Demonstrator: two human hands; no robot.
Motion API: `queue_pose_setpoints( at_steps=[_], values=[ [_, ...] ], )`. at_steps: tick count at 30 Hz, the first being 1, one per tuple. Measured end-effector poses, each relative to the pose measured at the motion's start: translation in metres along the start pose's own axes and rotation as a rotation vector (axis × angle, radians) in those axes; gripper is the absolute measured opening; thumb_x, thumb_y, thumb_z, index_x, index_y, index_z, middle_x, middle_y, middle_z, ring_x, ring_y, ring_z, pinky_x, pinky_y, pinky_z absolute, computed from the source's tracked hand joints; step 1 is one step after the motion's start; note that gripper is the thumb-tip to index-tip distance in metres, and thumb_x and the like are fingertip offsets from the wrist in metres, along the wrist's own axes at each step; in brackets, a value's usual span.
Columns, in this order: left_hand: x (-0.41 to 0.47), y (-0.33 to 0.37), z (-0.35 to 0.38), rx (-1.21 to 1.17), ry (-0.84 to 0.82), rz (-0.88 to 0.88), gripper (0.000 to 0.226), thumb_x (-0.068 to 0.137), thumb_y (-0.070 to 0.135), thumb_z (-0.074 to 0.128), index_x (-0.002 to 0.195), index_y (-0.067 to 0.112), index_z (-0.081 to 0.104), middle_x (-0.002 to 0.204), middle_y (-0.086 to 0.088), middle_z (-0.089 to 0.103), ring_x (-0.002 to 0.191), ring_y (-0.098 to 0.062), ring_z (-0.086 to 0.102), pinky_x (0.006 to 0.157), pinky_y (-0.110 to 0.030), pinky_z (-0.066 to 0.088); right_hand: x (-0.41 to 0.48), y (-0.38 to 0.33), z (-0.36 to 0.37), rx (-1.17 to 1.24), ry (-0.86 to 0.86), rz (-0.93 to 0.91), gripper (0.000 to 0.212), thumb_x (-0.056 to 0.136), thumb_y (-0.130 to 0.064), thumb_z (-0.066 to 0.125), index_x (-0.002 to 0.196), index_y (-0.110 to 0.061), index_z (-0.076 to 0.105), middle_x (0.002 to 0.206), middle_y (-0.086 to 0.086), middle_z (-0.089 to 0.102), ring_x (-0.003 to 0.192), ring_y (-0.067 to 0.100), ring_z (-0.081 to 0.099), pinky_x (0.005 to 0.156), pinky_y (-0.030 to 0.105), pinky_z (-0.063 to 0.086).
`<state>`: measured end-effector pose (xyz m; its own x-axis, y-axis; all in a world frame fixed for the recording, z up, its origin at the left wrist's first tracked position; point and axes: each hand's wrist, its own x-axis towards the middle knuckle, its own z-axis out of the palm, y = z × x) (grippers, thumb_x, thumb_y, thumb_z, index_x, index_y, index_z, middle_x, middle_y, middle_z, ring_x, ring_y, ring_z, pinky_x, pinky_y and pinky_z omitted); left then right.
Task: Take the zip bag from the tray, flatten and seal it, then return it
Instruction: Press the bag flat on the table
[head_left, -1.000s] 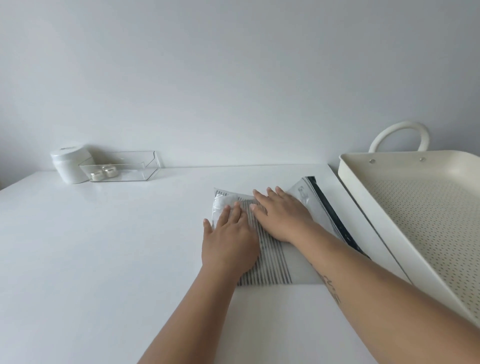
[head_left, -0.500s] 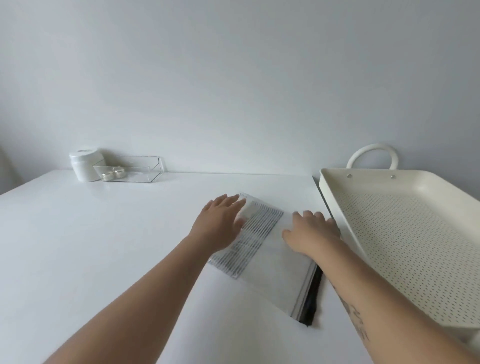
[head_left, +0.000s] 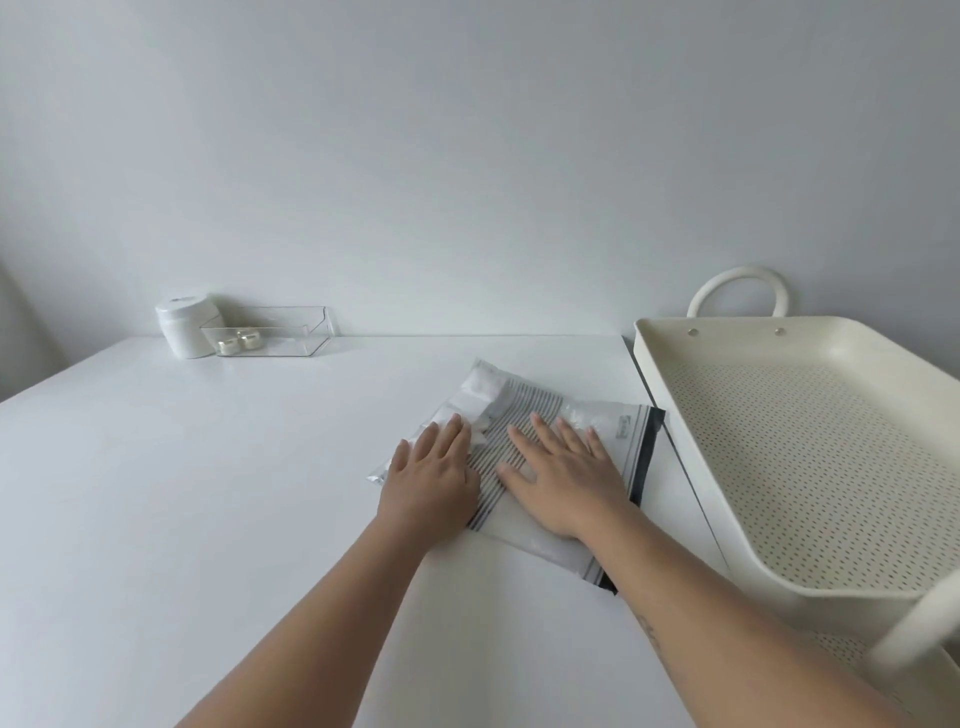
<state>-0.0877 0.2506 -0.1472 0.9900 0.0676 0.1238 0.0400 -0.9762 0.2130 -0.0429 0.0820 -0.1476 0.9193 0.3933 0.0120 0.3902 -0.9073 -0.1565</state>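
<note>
A clear zip bag with grey stripes and a dark zip strip along its right edge lies on the white table, just left of the cream tray. Something white bulges inside the bag's far left corner. My left hand lies flat, palm down, on the bag's left part. My right hand lies flat with fingers spread on the bag's middle, left of the zip strip. Neither hand grips the bag. The perforated tray has nothing in it.
A white jar and a clear plastic box with two small pale objects stand at the table's far left by the wall. The tray has looped handles at both ends. The white table spreads out to the left.
The right hand has moved from the zip edge back onto the bag's middle. The left hand has slid nearer along the bag's left part. The bag has turned slightly.
</note>
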Motion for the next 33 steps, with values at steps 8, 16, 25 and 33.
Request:
queue_pose_setpoints(
  at_steps=[8,16,25,33],
  values=[
    [0.01,-0.015,-0.005,0.008,-0.097,0.026,0.063,0.094,0.027,0.026,0.153,0.029,0.005,0.163,0.014,-0.001,0.149,-0.011,-0.001,0.119,-0.047,0.003,-0.025,0.03,-0.016,0.038,-0.097,0.263,0.077,0.087,-0.07,0.013,0.154,-0.032,0.004,0.165,-0.003,-0.004,0.151,0.02,-0.003,0.119,0.05,0.0],
    [0.035,-0.005,-0.051,0.003,-0.155,-0.082,0.053,0.097,0.023,0.033,0.149,0.028,0.03,0.161,0.003,0.019,0.148,-0.024,0.011,0.118,-0.049,0.009,-0.054,0.002,-0.054,-0.026,0.06,0.114,0.048,0.092,-0.048,0.034,0.119,-0.019,0.062,0.123,0.003,0.063,0.109,0.025,0.058,0.094,0.042,0.033],
    [-0.031,0.033,0.002,-0.069,-0.13,-0.064,0.062,0.099,0.046,0.021,0.154,0.021,0.008,0.164,0.001,-0.001,0.15,-0.02,-0.004,0.119,-0.046,0.001,-0.029,-0.004,-0.015,0.102,-0.031,-0.148,0.057,0.102,-0.039,0.028,0.155,-0.024,0.013,0.165,0.0,0.002,0.151,0.02,-0.001,0.121,0.04,0.006],
    [-0.024,0.01,0.003,-0.029,-0.097,0.095,0.059,0.096,0.046,0.025,0.153,0.033,0.016,0.162,0.015,0.007,0.148,-0.007,0.002,0.12,-0.033,0.001,-0.043,-0.01,0.003,0.06,-0.044,-0.027,0.066,0.097,-0.052,0.021,0.155,-0.023,0.009,0.165,0.003,0.001,0.151,0.023,-0.001,0.121,0.044,0.0]
  ],
)
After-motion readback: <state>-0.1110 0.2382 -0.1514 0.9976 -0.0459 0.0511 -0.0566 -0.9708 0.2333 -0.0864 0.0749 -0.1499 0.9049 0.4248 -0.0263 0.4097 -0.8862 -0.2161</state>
